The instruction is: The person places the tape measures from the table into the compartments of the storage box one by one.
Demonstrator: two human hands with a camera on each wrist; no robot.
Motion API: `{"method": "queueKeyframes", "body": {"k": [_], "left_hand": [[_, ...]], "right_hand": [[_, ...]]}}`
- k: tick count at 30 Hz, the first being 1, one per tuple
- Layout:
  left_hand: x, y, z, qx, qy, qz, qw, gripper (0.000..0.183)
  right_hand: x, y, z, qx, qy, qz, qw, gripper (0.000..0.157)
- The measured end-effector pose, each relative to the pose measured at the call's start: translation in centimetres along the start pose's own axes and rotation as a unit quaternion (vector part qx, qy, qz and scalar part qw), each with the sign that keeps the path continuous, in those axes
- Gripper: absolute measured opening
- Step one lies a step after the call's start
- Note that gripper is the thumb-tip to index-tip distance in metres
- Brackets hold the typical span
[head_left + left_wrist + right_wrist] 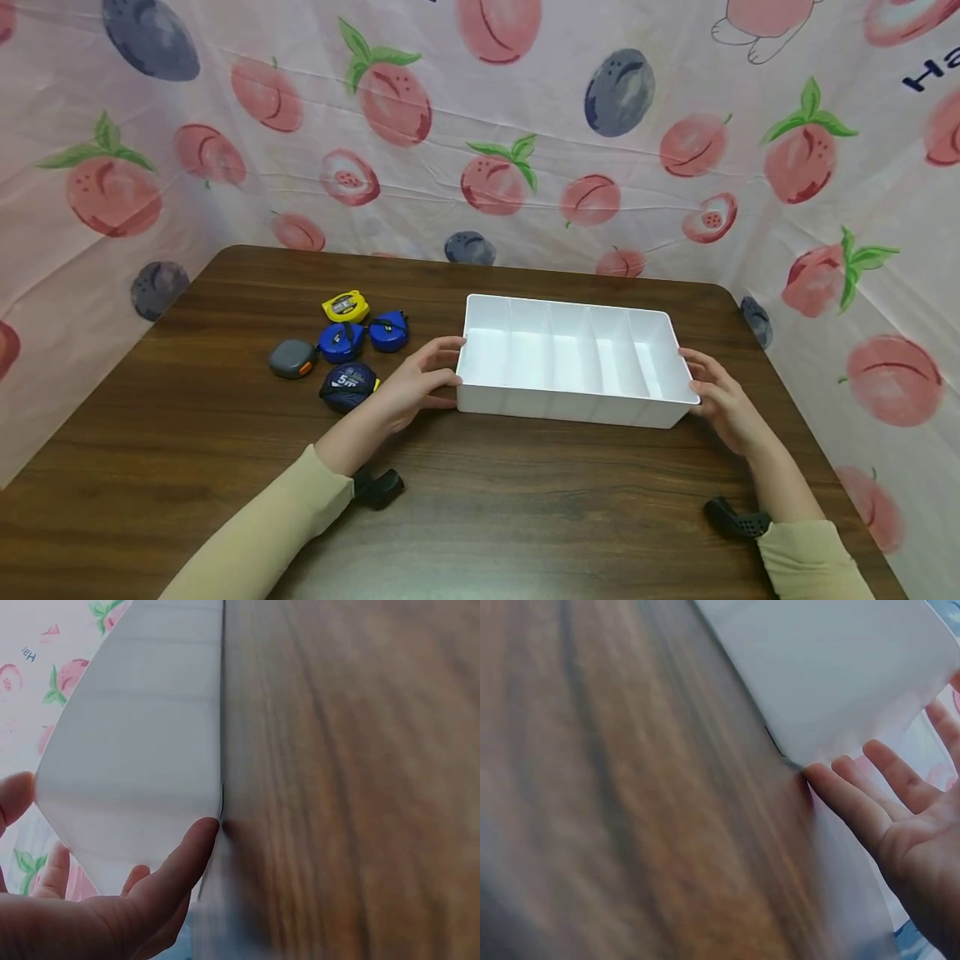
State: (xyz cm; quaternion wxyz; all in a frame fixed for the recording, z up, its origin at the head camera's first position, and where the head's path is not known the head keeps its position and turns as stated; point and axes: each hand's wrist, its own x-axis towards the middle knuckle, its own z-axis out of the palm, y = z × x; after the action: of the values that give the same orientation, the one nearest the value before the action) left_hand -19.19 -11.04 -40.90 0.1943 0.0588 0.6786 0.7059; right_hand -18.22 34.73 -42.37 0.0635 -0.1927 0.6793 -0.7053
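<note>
A white box (566, 407) with several compartments, divided by thin upright walls, sits on the wooden table. My left hand (420, 379) touches its left end, the extended fingers spread along the wall. In the left wrist view the thumb meets the rim and one fingertip reaches the bottom edge of the box (150, 742). At the opposite end, my right hand (723, 400) rests against the wall with its thumb near the front corner. The right wrist view shows its fingers (851, 802) straight and spread, one tip right at the box's lower corner.
Left of the box lie several tape measures: a yellow one (347, 307), two blue ones (342, 342), a dark navy one (348, 387) and a grey one (293, 359) with an orange button. Patterned cloth (525, 108) hangs behind and beside the table (480, 517).
</note>
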Motion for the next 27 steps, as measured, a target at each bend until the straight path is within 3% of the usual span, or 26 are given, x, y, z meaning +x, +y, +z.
{"method": "queueKeyframes", "body": {"k": [27], "left_hand": [[-3.0, 0.1, -1.5, 0.000, -0.011, -0.019, 0.9998, 0.061]], "right_hand": [[0.0, 0.0, 2.1, -0.024, -0.007, 0.012, 1.000, 0.044]]}}
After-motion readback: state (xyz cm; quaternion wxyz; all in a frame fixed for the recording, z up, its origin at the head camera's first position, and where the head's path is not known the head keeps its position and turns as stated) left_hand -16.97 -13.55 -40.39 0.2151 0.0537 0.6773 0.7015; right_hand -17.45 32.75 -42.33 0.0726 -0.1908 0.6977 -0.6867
